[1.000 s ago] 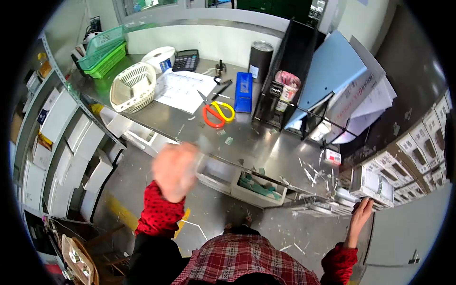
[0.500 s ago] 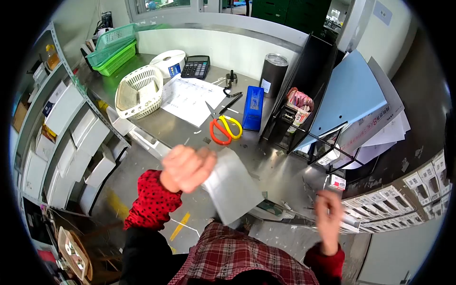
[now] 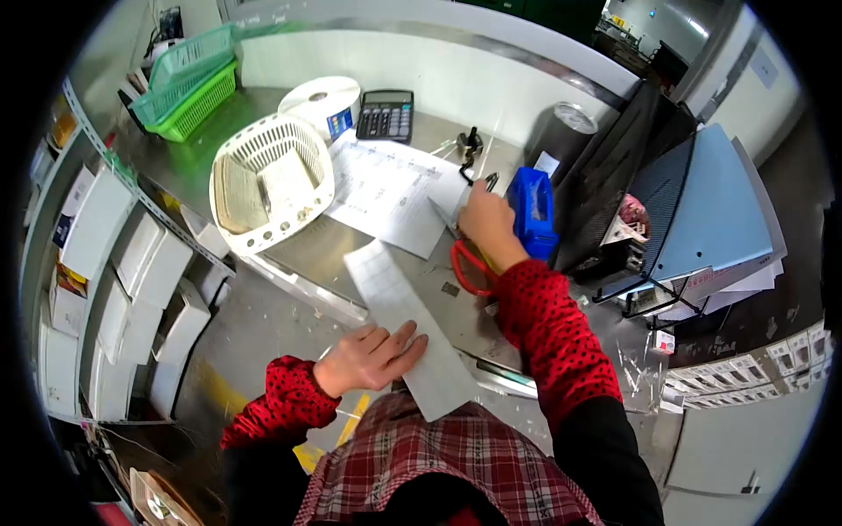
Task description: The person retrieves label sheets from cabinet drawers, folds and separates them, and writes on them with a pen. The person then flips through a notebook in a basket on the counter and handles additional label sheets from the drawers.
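My left hand (image 3: 370, 358) is closed on a pale, flat strip of sheet (image 3: 408, 329), which slants over the table's front edge. My right hand (image 3: 488, 221) reaches across the table to the black pen (image 3: 491, 181), its fingers closed at the pen's lower end. Under and beside that hand lie the scissors (image 3: 469, 267) with a red handle, partly covered by the hand and sleeve. A blue case (image 3: 533, 215) is just right of the hand. The printed sheet (image 3: 386, 188) lies left of it.
A white basket (image 3: 272, 180), a label roll (image 3: 320, 101) and a calculator (image 3: 386, 116) stand at the back left, near green baskets (image 3: 189, 92). A dark cup (image 3: 564, 140) and a black mesh rack (image 3: 658, 210) with folders stand right. Shelves with white boxes (image 3: 96, 223) line the left.
My right hand has moved from the right side up and left to the pen. My left hand has lowered with the sheet, which now appears as a narrower strip. The head view has shifted.
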Demonstrator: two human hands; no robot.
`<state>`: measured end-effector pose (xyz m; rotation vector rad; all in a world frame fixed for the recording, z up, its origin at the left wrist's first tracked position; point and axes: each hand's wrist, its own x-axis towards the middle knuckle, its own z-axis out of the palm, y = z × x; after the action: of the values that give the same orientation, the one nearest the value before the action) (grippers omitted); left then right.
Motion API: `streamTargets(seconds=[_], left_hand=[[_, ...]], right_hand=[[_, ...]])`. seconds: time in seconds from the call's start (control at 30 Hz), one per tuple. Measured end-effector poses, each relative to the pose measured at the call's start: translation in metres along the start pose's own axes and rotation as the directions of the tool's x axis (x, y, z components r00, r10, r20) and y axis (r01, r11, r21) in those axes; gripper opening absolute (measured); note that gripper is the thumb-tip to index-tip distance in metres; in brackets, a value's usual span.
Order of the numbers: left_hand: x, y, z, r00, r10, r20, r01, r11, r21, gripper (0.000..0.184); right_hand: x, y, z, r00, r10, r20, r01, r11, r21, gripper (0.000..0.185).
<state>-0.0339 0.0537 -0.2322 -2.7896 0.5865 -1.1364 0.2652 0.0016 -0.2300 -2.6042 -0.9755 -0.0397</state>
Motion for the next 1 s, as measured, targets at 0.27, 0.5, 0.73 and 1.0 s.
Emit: streamTargets(seconds=[0.27,0.5,0.73,1.0], left_hand=[[-0.013,-0.046,0.023,0.991,-0.121,-0.060,0.123,0.992,0.030,0.039],[-0.032,-0.052,0.065,0.950,-0.306,0.067,0.313,0.928,-0.203,0.043],[-0.025,-0.053,0.061,0.906,-0.421,0.049,0.413,0.854,-0.317,0.048],[-0.023,-0.041,0.073,0.910,-0.414,-0.010,0.382,0.849,-0.365,0.056]], right_hand=[[-0.033,-0.010,-0.052,0.984,0.141,-0.110,0.011,0.565,0.825,0.053],[-0.089,-0.026,0.005,0.917,-0.094,0.387,-0.379,0.094,0.921,0.043],[-0.075,-0.002,0.011,0.993,0.088,0.077,-0.095,0.235,0.967,0.036],[-0.094,-0.037,0.022,0.993,-0.095,0.073,-0.049,0.238,0.970,0.023]])
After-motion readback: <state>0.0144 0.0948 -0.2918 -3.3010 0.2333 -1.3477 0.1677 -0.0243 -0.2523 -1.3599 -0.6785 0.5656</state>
